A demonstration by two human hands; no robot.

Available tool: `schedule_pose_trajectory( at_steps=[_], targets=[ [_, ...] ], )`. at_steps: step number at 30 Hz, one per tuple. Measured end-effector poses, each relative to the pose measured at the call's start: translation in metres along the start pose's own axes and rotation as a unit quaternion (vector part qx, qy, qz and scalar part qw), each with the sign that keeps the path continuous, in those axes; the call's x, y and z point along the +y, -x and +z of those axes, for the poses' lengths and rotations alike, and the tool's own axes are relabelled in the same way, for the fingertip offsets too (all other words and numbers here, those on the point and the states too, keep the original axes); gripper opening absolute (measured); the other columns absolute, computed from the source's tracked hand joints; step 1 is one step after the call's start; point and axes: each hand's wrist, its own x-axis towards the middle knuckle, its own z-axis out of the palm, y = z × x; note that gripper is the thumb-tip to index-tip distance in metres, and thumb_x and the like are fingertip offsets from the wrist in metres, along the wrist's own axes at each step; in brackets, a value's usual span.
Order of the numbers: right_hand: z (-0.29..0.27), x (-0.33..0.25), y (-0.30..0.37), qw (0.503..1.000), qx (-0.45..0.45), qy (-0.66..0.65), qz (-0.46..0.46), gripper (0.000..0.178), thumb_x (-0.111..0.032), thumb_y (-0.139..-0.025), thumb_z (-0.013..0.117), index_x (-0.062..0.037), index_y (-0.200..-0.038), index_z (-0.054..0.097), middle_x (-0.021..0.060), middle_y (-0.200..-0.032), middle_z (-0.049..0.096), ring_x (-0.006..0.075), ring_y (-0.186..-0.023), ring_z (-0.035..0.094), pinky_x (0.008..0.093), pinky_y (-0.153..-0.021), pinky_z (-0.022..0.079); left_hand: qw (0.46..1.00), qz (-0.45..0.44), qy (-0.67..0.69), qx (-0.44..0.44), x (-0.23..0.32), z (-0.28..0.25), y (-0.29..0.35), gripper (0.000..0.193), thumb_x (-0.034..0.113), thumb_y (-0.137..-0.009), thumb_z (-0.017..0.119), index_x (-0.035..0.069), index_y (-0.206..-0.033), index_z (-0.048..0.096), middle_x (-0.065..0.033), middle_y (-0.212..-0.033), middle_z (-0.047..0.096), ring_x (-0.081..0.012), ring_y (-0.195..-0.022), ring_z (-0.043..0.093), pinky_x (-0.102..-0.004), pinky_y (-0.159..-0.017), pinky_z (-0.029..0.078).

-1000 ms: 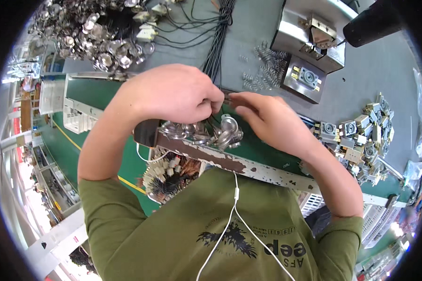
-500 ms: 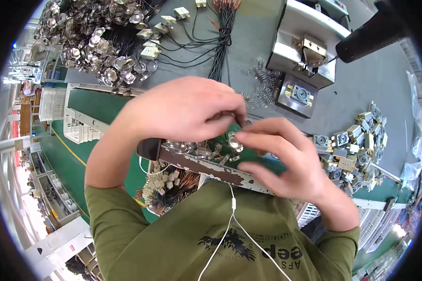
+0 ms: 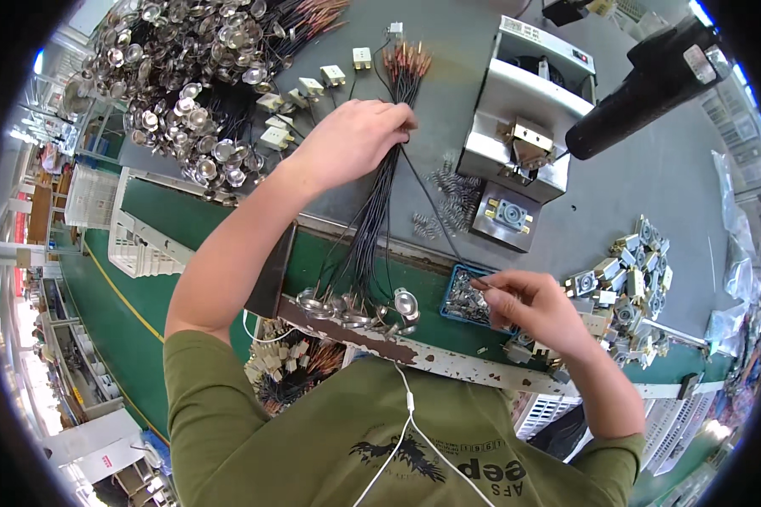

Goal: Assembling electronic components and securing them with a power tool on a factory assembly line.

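Observation:
My left hand (image 3: 359,144) is closed around the upper part of a bundle of black wires (image 3: 376,220). The bundle's copper-coloured tips (image 3: 407,63) fan out beyond my fingers. At its near end, round shiny metal cups (image 3: 338,313) hang by the table's front rail. One black wire (image 3: 431,201) runs out from the bundle to my right hand (image 3: 528,308), whose thumb and fingers pinch it. Just beside that hand sits a blue basket (image 3: 463,296) of small metal parts. The wire's end is hidden in my right fingers.
A large heap of metal cups (image 3: 186,93) lies far left, beside white connector blocks (image 3: 310,87). Loose springs (image 3: 457,198) lie near a metal fixture holding a square part (image 3: 509,213). Behind it stands a steel machine (image 3: 528,110). Switch-like parts (image 3: 626,291) are piled at right.
My hands have parted: the left moved away to the wire bundle, the right moved right and nearer, drawing one wire out. The blue basket and hanging cups now show. The view shifted slightly.

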Motion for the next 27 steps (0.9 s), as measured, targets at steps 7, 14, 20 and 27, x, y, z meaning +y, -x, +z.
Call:
schedule_pose_trajectory(
  at_steps=[7, 14, 20, 27],
  targets=[
    [-0.018, -0.021, -0.031, 0.984, -0.103, -0.096, 0.111, 0.029, -0.024, -0.102, 0.068, 0.0001, -0.118, 0.074, 0.0001, -0.071, 0.067, 0.0084, -0.064, 0.062, 0.025, -0.058, 0.05, 0.993, 0.093, 0.064, 0.019, 0.052, -0.01, -0.011, 0.016, 0.012, -0.09, 0.07, 0.008, -0.106, 0.069, -0.0086, -0.097, 0.069, -0.0303, -0.095, 0.067, -0.0416, -0.085, 0.053],
    [-0.006, -0.003, -0.017, 0.946, 0.026, 0.279, -0.164, 0.029, -0.02, -0.097, 0.072, -0.0076, -0.122, 0.073, 0.0109, -0.062, 0.061, 0.0209, -0.05, 0.063, 0.0384, -0.051, 0.049, 0.98, 0.177, 0.09, -0.021, 0.087, 0.013, -0.027, 0.017, 0.011, -0.088, 0.073, 0.006, -0.104, 0.068, -0.0066, -0.097, 0.067, -0.0278, -0.091, 0.067, -0.0391, -0.08, 0.055],
    [0.004, 0.02, -0.011, 0.852, 0.204, 0.4, -0.27, 0.029, -0.014, -0.09, 0.075, -0.0085, -0.119, 0.074, 0.0133, -0.077, 0.069, 0.0309, -0.063, 0.065, 0.0406, -0.057, 0.053, 0.984, 0.163, 0.066, -0.024, 0.097, 0.04, -0.037, 0.014, 0.013, -0.087, 0.073, 0.008, -0.1, 0.068, -0.0054, -0.094, 0.068, -0.0265, -0.09, 0.068, -0.0377, -0.078, 0.055],
    [0.002, 0.012, 0.004, 0.944, 0.157, 0.211, -0.199, 0.042, -0.006, -0.089, 0.077, -0.0066, -0.129, 0.066, 0.0119, -0.097, 0.07, 0.0196, -0.084, 0.07, 0.0323, -0.072, 0.054, 0.988, 0.147, 0.04, -0.025, 0.102, 0.044, -0.039, 0.013, 0.01, -0.085, 0.072, 0.009, -0.098, 0.069, -0.0035, -0.093, 0.069, -0.0258, -0.089, 0.068, -0.0369, -0.078, 0.054]
  ],
)
